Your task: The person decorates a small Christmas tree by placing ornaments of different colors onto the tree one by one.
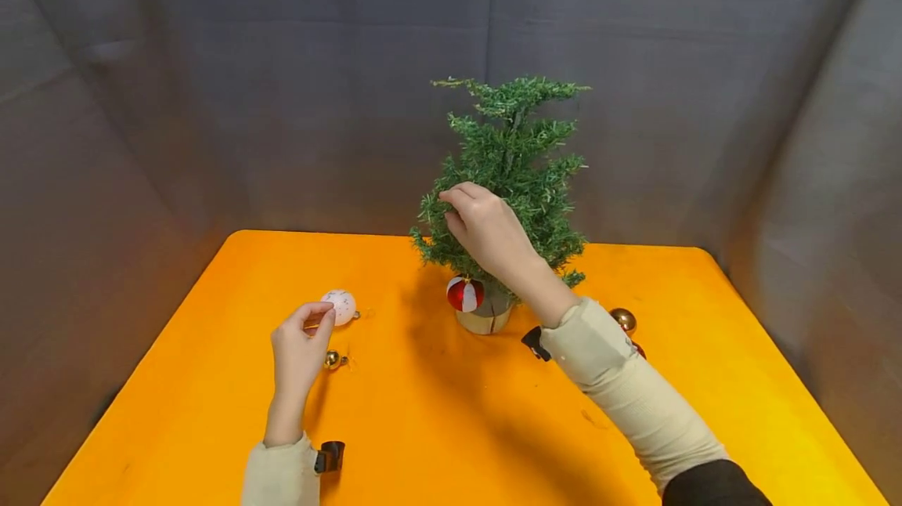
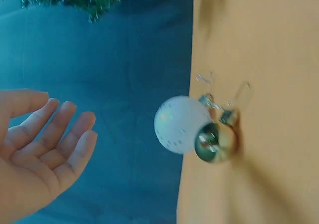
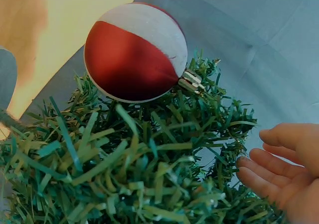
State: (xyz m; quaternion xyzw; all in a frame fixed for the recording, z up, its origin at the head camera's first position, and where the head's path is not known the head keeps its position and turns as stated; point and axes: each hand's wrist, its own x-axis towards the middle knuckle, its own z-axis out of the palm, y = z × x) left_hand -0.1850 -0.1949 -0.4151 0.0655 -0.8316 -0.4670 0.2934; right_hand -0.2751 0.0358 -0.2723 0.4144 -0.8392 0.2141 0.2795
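A small green artificial Christmas tree (image 1: 521,153) stands toward the back of the orange table. From a low front branch hangs a red and white striped bauble (image 1: 466,294), also large in the right wrist view (image 3: 134,52). My right hand (image 1: 488,230) is at the tree's left front, its loosely bent fingers beside the green branches and holding nothing. Whether the fingertips touch the tinsel is unclear. My left hand (image 1: 301,349) hovers above the table with relaxed fingers and an empty palm. Beyond it lie a white speckled bauble (image 2: 180,124) and a smaller gold bauble (image 2: 215,142).
Right of the tree rests a bronze bauble (image 1: 623,320), with a red bauble (image 1: 639,350) mostly hidden behind my right sleeve. Grey cloth (image 1: 338,99) encloses the orange table (image 1: 232,381) at the back and sides. The tree has a pale round base (image 1: 482,323).
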